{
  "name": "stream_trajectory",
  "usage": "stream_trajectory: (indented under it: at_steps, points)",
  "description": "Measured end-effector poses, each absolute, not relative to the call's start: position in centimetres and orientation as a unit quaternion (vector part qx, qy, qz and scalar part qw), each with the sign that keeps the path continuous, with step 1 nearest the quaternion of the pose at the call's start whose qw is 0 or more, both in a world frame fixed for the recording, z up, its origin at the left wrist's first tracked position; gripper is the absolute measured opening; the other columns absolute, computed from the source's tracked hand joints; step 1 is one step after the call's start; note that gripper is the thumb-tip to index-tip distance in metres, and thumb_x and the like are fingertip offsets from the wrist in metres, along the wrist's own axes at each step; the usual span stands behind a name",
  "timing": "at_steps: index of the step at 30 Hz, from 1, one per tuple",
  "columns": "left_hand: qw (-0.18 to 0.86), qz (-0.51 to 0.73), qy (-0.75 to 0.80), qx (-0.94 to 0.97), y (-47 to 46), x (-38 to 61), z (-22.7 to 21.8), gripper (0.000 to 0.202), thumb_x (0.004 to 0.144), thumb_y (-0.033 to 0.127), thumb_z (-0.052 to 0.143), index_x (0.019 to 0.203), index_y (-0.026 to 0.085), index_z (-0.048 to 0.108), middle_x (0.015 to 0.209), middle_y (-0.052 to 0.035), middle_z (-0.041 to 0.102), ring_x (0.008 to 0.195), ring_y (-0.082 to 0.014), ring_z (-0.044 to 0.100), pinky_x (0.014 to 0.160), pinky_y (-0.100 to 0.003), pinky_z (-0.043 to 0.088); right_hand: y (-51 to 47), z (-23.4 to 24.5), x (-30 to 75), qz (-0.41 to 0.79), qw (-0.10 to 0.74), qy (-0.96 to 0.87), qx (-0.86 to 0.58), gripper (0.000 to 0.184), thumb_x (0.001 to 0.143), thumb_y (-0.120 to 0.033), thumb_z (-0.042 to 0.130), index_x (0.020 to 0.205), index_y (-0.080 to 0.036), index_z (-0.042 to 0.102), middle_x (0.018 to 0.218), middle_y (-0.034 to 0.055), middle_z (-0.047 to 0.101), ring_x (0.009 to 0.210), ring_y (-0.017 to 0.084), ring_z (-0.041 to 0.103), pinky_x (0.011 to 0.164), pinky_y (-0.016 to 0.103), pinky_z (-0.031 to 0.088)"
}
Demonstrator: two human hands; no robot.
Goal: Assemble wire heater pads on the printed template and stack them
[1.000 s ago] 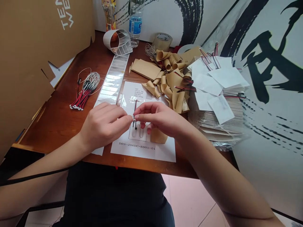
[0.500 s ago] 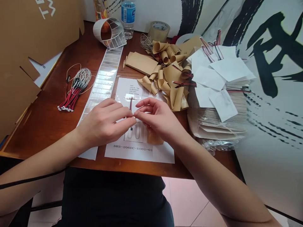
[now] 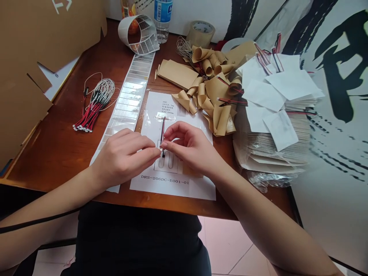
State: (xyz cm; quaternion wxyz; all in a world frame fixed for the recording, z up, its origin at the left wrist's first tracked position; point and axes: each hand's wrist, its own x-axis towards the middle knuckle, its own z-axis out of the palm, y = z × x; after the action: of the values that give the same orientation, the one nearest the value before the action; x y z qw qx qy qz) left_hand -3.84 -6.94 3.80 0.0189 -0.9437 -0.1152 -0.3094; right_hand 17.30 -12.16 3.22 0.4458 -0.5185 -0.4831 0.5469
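Note:
My left hand (image 3: 126, 153) and my right hand (image 3: 188, 145) meet over a printed sheet (image 3: 172, 193). Thumb and fingers of each are pinched together, fingertips nearly touching. A tiny pale piece (image 3: 161, 148) shows between the fingertips, too small to name. Just behind them a thin red and dark wire (image 3: 163, 130) runs down the sheet; I cannot tell whether it is real or pictured. Under my right palm lies a brown patch (image 3: 192, 170), mostly covered.
A bundle of red and white wires (image 3: 97, 103) lies left of a label strip (image 3: 133, 92). Curled brown paper pieces (image 3: 220, 119) are heaped behind the sheet. White cards (image 3: 273, 142) are stacked at right, a cardboard box (image 3: 51, 34) at far left, and a water bottle (image 3: 162, 23) behind.
The whole view has shifted a little. Against the sheet, my joined fingertips have moved slightly left and toward me. Both hands keep their pinch.

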Motion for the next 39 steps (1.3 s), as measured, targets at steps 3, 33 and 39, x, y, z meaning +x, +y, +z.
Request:
stream_trajectory:
  at_steps: [3,33,39]
  points:
    - [0.044,-0.283,-0.105,-0.952,-6.9,-3.7,3.9,0.016,0.096,0.012,0.063,0.085,0.023,0.066,0.077,0.0014,0.073,0.066,-0.0133,0.062,0.065,-0.031,0.047,-12.2,3.1,17.5,0.572,0.432,-0.474,-0.511,0.032,0.074,-0.037,0.087,0.09,-0.022,0.063,0.09,-0.0005,0.066,0.067,0.01,0.057,0.053,0.022,0.044]
    - [0.094,-0.359,-0.116,-0.921,-7.0,-2.8,3.6,0.01,0.09,0.014,0.071,0.086,0.022,0.068,0.077,0.0009,0.075,0.065,-0.0143,0.065,0.069,-0.032,0.052,-12.6,4.3,17.3,0.591,0.386,-0.458,-0.541,0.037,0.078,-0.053,0.082,0.079,-0.022,0.062,0.07,-0.0039,0.058,0.054,0.009,0.047,0.047,0.024,0.036]
    - [0.031,-0.328,-0.124,-0.936,-7.3,-3.6,3.5,0.007,0.093,0.017,0.072,0.097,0.021,0.069,0.085,-0.0008,0.077,0.071,-0.0154,0.068,0.074,-0.033,0.052,-12.0,3.6,17.7,0.459,0.362,-0.575,-0.572,0.02,0.093,-0.035,0.066,0.079,-0.021,0.065,0.08,-0.0002,0.067,0.076,0.014,0.058,0.07,0.029,0.043]
